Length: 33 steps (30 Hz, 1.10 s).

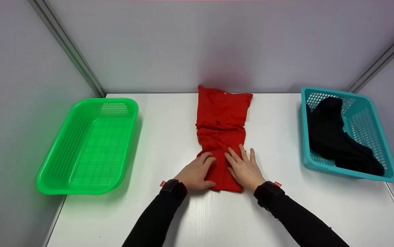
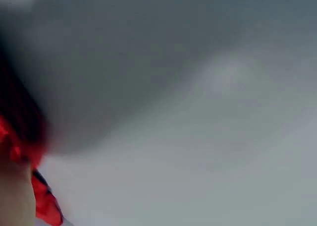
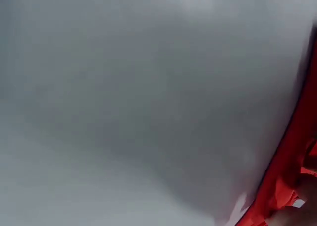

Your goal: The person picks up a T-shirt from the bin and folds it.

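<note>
A red garment (image 1: 222,109) lies on the white table in a long narrow strip running away from me, wrinkled across its middle. My left hand (image 1: 197,171) rests on its near left edge, fingers slightly bent and thumb at the cloth's lower part. On the near right side, my right hand (image 1: 245,168) lies with its fingers spread on and past the edge. In the left wrist view, red cloth (image 2: 47,206) shows at the lower left corner beside part of the hand. The right wrist view catches the red edge (image 3: 285,161) and a few fingertips (image 3: 307,189) at lower right.
To the left stands a green plastic basket (image 1: 128,144) with nothing in it. A blue basket (image 1: 349,175) at the right holds a black cloth item (image 1: 330,137). Grey panels (image 1: 169,44) wall in the back and both sides of the white table (image 1: 166,137).
</note>
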Each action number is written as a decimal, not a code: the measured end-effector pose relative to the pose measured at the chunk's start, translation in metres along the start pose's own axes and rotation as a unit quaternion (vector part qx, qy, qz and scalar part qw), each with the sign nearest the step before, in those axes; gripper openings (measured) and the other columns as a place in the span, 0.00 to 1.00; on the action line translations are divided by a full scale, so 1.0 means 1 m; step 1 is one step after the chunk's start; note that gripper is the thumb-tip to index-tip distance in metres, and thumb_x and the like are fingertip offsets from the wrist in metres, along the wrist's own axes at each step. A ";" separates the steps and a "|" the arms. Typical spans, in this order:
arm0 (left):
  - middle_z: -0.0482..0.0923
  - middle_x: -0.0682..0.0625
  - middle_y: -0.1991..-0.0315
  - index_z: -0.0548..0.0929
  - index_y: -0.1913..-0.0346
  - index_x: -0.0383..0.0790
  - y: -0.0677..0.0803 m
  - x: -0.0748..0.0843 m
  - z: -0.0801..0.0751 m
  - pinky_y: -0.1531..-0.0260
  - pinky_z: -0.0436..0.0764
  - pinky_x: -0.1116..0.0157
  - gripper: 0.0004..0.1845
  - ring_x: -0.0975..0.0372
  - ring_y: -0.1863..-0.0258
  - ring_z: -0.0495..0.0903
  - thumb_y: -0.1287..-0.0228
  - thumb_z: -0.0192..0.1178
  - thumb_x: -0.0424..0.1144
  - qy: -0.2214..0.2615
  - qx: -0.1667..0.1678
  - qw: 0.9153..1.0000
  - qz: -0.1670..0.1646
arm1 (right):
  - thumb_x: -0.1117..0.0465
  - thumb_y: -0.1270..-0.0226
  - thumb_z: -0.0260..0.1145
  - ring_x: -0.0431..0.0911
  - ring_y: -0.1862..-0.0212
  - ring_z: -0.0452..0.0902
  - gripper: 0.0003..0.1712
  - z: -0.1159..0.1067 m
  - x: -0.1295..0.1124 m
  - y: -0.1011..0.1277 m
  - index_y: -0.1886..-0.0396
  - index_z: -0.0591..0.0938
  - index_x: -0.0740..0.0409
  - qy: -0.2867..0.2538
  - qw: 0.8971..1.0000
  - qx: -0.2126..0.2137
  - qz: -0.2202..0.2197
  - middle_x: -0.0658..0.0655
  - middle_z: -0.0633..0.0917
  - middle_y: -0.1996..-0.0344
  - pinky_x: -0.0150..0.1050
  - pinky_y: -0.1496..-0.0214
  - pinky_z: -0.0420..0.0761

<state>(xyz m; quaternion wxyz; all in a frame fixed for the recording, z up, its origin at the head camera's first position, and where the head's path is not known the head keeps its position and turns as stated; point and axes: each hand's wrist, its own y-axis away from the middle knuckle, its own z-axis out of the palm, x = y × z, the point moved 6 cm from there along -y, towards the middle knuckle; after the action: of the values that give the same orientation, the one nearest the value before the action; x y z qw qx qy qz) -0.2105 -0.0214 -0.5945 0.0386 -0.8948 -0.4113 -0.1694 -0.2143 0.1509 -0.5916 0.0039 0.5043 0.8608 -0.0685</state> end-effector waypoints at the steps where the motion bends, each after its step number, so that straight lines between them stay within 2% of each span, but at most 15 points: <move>1: 0.61 0.45 0.26 0.68 0.30 0.45 0.008 -0.003 -0.002 0.26 0.63 0.55 0.39 0.52 0.26 0.63 0.39 0.69 0.57 -0.002 0.001 1.000 0.011 | 0.54 0.28 0.68 0.70 0.24 0.57 0.29 -0.001 0.001 0.002 0.31 0.76 0.58 0.004 1.000 0.008 -0.006 0.63 0.72 0.28 0.76 0.29 0.53; 4: 0.65 0.48 0.32 0.74 0.36 0.49 0.028 -0.011 -0.005 0.32 0.68 0.55 0.29 0.52 0.32 0.66 0.38 0.68 0.52 -0.053 0.014 0.998 0.035 | 0.60 0.31 0.70 0.70 0.26 0.59 0.22 -0.007 0.003 0.008 0.40 0.78 0.59 0.016 0.999 0.039 -0.028 0.66 0.74 0.34 0.74 0.30 0.57; 7: 0.72 0.50 0.42 0.79 0.44 0.48 0.037 -0.006 -0.008 0.45 0.75 0.60 0.15 0.54 0.46 0.74 0.32 0.63 0.43 -0.133 0.058 0.987 0.072 | 0.66 0.32 0.68 0.65 0.35 0.68 0.14 -0.010 -0.004 0.014 0.49 0.79 0.57 0.021 0.996 0.056 -0.060 0.63 0.76 0.47 0.65 0.35 0.66; 9: 0.75 0.50 0.51 0.81 0.51 0.45 0.038 0.003 -0.011 0.58 0.80 0.65 0.08 0.58 0.59 0.78 0.32 0.62 0.36 -0.179 0.099 0.974 0.097 | 0.61 0.30 0.67 0.61 0.40 0.71 0.13 -0.010 -0.013 0.020 0.48 0.80 0.55 -0.001 0.996 0.043 -0.082 0.60 0.76 0.51 0.60 0.39 0.70; 11: 0.76 0.51 0.57 0.81 0.56 0.43 0.036 0.013 -0.013 0.68 0.81 0.68 0.06 0.60 0.67 0.79 0.33 0.64 0.32 -0.184 0.123 0.970 0.104 | 0.50 0.29 0.67 0.59 0.41 0.72 0.21 -0.008 -0.023 0.025 0.42 0.79 0.54 -0.037 0.995 0.014 -0.091 0.59 0.77 0.49 0.59 0.39 0.71; 13: 0.76 0.51 0.60 0.82 0.58 0.42 0.033 0.021 -0.018 0.70 0.82 0.69 0.06 0.62 0.69 0.79 0.35 0.65 0.31 -0.154 0.134 0.975 0.092 | 0.38 0.33 0.68 0.62 0.36 0.71 0.37 -0.006 -0.032 0.030 0.33 0.76 0.53 -0.073 0.993 -0.018 -0.088 0.60 0.77 0.43 0.62 0.35 0.70; 15: 0.77 0.51 0.60 0.82 0.57 0.42 0.030 0.029 -0.024 0.65 0.82 0.69 0.06 0.62 0.67 0.81 0.36 0.66 0.31 -0.093 0.148 0.981 0.081 | 0.34 0.37 0.69 0.66 0.32 0.68 0.45 -0.003 -0.038 0.034 0.28 0.71 0.53 -0.082 0.993 -0.036 -0.077 0.61 0.75 0.38 0.67 0.33 0.67; 18: 0.80 0.50 0.58 0.83 0.53 0.41 0.029 0.041 -0.034 0.55 0.82 0.70 0.10 0.61 0.59 0.82 0.36 0.64 0.28 0.012 0.162 0.982 0.099 | 0.43 0.37 0.73 0.67 0.32 0.69 0.40 -0.001 -0.040 0.037 0.30 0.73 0.56 -0.061 0.996 -0.025 -0.067 0.63 0.76 0.40 0.66 0.33 0.70; 21: 0.81 0.49 0.49 0.82 0.43 0.40 0.030 0.051 -0.039 0.43 0.78 0.69 0.22 0.60 0.48 0.80 0.40 0.61 0.23 0.078 0.153 0.972 0.158 | 0.57 0.40 0.76 0.62 0.36 0.75 0.30 -0.005 -0.034 0.038 0.40 0.79 0.59 -0.049 0.997 0.012 -0.061 0.61 0.79 0.46 0.59 0.35 0.75; 23: 0.79 0.48 0.45 0.80 0.36 0.40 0.031 0.056 -0.038 0.40 0.76 0.69 0.29 0.59 0.44 0.78 0.42 0.60 0.21 0.047 0.148 0.968 0.195 | 0.63 0.45 0.78 0.60 0.38 0.77 0.26 -0.008 -0.029 0.039 0.46 0.81 0.60 -0.061 0.996 0.030 -0.066 0.60 0.80 0.49 0.56 0.35 0.76; 25: 0.78 0.49 0.44 0.78 0.34 0.42 0.031 0.059 -0.035 0.40 0.76 0.70 0.30 0.59 0.43 0.76 0.40 0.61 0.22 -0.033 0.153 0.962 0.222 | 0.67 0.48 0.78 0.59 0.41 0.79 0.24 -0.011 -0.025 0.041 0.50 0.81 0.60 -0.081 0.993 0.042 -0.069 0.61 0.82 0.50 0.54 0.35 0.77; 27: 0.79 0.51 0.48 0.81 0.37 0.45 0.031 0.061 -0.032 0.46 0.77 0.71 0.25 0.60 0.48 0.76 0.37 0.63 0.25 -0.130 0.176 0.947 0.233 | 0.71 0.49 0.76 0.60 0.42 0.80 0.22 -0.013 -0.021 0.043 0.53 0.81 0.61 -0.111 0.990 0.048 -0.069 0.64 0.84 0.49 0.54 0.36 0.77; 29: 0.79 0.53 0.55 0.84 0.47 0.46 0.029 0.062 -0.030 0.53 0.76 0.71 0.16 0.61 0.54 0.76 0.35 0.64 0.28 -0.197 0.206 0.930 0.232 | 0.72 0.48 0.73 0.60 0.43 0.80 0.19 -0.015 -0.020 0.044 0.54 0.81 0.61 -0.142 0.987 0.050 -0.062 0.66 0.85 0.48 0.55 0.37 0.78; 31: 0.78 0.54 0.59 0.84 0.54 0.46 0.028 0.062 -0.032 0.56 0.74 0.69 0.11 0.60 0.57 0.75 0.35 0.64 0.28 -0.213 0.227 0.925 0.219 | 0.68 0.43 0.71 0.59 0.42 0.80 0.19 -0.015 -0.021 0.045 0.50 0.80 0.60 -0.174 0.982 0.039 -0.056 0.64 0.84 0.46 0.55 0.36 0.77; 33: 0.80 0.54 0.60 0.84 0.57 0.45 0.027 0.062 -0.037 0.52 0.75 0.67 0.09 0.59 0.54 0.76 0.36 0.64 0.28 -0.188 0.239 0.931 0.200 | 0.57 0.38 0.72 0.58 0.37 0.75 0.26 -0.013 -0.026 0.047 0.41 0.78 0.59 -0.189 0.980 0.024 -0.054 0.62 0.80 0.40 0.58 0.33 0.73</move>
<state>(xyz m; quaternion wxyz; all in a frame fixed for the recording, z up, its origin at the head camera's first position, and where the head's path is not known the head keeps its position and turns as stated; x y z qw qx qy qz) -0.1629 -0.0018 -0.5370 0.2063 -0.9381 -0.2523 0.1169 -0.1602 0.1529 -0.5818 0.1511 0.4349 0.8686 -0.1832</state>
